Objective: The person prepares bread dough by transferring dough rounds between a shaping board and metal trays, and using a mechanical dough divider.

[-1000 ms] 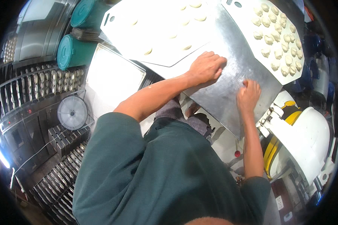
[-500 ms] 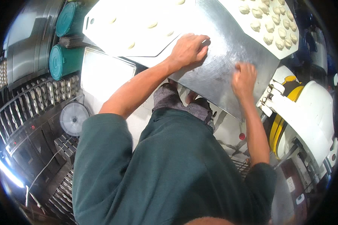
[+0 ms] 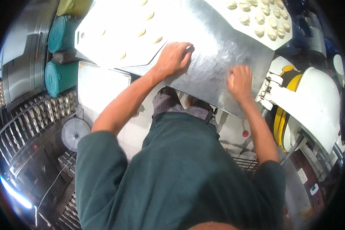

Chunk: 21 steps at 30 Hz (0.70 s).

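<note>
My left hand [image 3: 175, 58] is over the left part of a metal worktop [image 3: 214, 61], beside the edge of a white board. Its fingers are curled downward with the thumb close to them; what lies beneath them is hidden. Farther right, my right hand [image 3: 240, 82] is closed, knuckles up, low over the same metal surface. Anything under its fingers is out of sight. The white board [image 3: 115, 42] carries several flat pale dough pieces [image 3: 141, 32], spaced apart. A second white board [image 3: 253, 37] at the far right holds several lumpy dough pieces [image 3: 273, 23] set close together.
A white machine with a yellow ring [image 3: 316, 103] stands at the right beside the worktop. Teal lidded bins [image 3: 52, 78], a white tray or box top [image 3: 103, 84] and a rack of metal trays [image 3: 34, 115] are at the left. A red round thing [image 3: 245, 133] lies on the floor.
The whole view has shifted, so the boards and worktop appear farther left, showing more of the left board. Both hands stay over the metal; the right fingers, blurred before, are now sharper.
</note>
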{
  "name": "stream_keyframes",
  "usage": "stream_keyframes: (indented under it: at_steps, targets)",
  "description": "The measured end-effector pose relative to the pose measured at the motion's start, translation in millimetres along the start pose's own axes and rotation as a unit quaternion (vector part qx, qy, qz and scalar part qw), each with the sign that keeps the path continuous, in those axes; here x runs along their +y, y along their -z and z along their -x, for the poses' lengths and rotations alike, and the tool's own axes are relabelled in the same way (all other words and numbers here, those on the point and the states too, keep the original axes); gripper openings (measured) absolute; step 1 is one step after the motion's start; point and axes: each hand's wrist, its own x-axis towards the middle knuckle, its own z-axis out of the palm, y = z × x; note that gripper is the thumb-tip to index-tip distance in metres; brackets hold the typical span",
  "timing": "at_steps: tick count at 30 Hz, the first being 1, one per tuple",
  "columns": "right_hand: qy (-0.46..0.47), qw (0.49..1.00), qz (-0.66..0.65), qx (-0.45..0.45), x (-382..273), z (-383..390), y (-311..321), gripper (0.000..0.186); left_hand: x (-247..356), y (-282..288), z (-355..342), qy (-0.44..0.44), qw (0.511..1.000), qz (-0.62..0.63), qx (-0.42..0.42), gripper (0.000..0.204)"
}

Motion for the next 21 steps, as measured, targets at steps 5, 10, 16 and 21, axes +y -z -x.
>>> stream_keyframes:
  at_steps: [5, 10, 16, 21]
  targets:
    - [-0.029, 0.999, -0.004, 0.040, -10.1, -87.2, -28.1, 0.016, 28.5, -27.8, -50.6, -0.054, 0.994, 0.018, 0.094, 0.024]
    - [-0.031, 0.998, -0.052, 0.035, -17.7, -66.4, -26.9, 0.013, 39.1, -38.0, -24.7, -0.025, 0.996, 0.033, 0.082, 0.028]
    - [0.041, 0.998, -0.009, -0.043, 11.2, 11.6, 2.8, 0.015, -5.7, 0.3, 22.1, -0.035, 0.999, 0.030, 0.009, 0.032]
    - [0.011, 0.999, -0.016, 0.045, -7.1, -82.5, -32.2, 0.016, 18.1, -23.3, -38.0, -0.028, 0.998, 0.028, 0.043, 0.025]
